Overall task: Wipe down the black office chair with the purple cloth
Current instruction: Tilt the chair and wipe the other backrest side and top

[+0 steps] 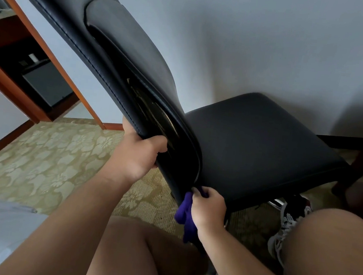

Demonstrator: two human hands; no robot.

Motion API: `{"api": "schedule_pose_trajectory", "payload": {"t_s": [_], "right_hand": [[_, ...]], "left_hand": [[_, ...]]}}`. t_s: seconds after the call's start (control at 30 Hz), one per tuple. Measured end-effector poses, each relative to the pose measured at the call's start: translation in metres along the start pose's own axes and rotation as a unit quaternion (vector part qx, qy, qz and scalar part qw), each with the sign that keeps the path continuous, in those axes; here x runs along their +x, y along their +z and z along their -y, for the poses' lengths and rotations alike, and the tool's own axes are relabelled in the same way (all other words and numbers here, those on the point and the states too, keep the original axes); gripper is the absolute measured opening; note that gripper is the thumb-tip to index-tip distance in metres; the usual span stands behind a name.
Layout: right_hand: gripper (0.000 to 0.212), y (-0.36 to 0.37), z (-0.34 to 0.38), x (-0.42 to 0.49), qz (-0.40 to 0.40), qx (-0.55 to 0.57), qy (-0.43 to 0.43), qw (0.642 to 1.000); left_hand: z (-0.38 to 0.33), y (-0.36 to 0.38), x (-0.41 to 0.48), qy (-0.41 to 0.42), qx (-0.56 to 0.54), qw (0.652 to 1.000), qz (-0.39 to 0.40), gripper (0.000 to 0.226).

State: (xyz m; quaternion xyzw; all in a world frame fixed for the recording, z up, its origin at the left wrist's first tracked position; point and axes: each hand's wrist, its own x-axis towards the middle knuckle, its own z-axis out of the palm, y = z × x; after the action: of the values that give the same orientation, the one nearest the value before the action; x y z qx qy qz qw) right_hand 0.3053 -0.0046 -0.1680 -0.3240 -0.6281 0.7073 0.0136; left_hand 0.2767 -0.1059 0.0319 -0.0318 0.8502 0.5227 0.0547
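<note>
The black office chair [253, 140] fills the view, its backrest running long from upper left down to the seat joint at centre. The left hand [137, 155] curls round the backrest's lower edge, steadying it. The right hand [208, 206], lower and nearest the joint, pinches the purple cloth [185, 215] against it; unwiped backrest likely lies up-left of it.
</note>
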Motion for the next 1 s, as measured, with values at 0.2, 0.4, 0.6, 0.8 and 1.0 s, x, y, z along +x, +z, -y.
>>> {"api": "schedule_pose_trajectory", "payload": {"t_s": [0.2, 0.4, 0.6, 0.8, 1.0], "right_hand": [[0.006, 0.000, 0.035, -0.027, -0.022, 0.096, -0.045, 0.994], [0.023, 0.011, 0.045, -0.048, -0.014, 0.081, -0.195, 0.977], [0.010, 0.004, 0.021, -0.023, -0.066, 0.029, -0.191, 0.979], [0.006, 0.007, 0.033, -0.034, -0.027, 0.069, -0.128, 0.989], [0.014, 0.008, 0.089, -0.058, 0.021, 0.098, -0.256, 0.962]], "left_hand": [[-0.001, -0.001, 0.000, 0.002, 0.013, 1.000, -0.008, 0.070], [-0.002, -0.001, 0.000, 0.007, 0.005, 1.000, -0.006, 0.070], [0.000, -0.003, 0.000, 0.000, 0.019, 1.000, 0.000, 0.071], [-0.002, -0.006, 0.000, 0.008, 0.031, 0.999, 0.015, 0.064], [-0.004, -0.006, -0.001, 0.014, 0.032, 0.999, 0.013, 0.065]]}}
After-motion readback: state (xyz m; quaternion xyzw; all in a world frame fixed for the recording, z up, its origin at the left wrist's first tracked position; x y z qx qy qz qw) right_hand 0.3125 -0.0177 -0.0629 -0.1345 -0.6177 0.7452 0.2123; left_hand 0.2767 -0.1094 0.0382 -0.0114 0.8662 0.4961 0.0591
